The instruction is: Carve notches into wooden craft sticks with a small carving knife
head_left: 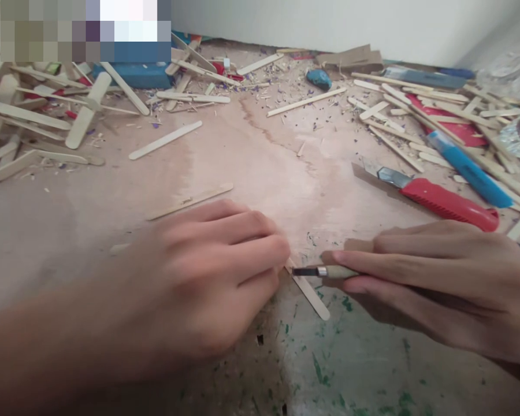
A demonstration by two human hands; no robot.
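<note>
- In the head view, the craft stick [311,296] lies slantwise on the tabletop [260,167], between your two hands, with one end hidden under your left fingers.
- The part of the stick you can see is pale, flat and narrow, with straight edges and a rounded end pointing towards your lower right; its colour is a plain, creamy wood.
- Your left hand [225,271] has its fingers drawn together and bent down over the stick, holding it; the fingertips are mostly out of sight, so the exact grip does not show.
- Your right hand [442,283] is closed around the carving tool [340,272], the extended fingers laid along its handle.
- The tool has a light wooden handle, a shiny metal collar and a short dark blade, which points left; its tip is at the stick, just beside your left fingers. You cannot tell whether it bites into the wood.
- Beyond your left hand lies a loose stick [195,200] with a small rough mark along its middle.
- Past your right hand lies a red utility knife [453,203], its blade out.
- Farther off, more sticks are heaped at left [82,115] and right, with shavings scattered between them.
</note>
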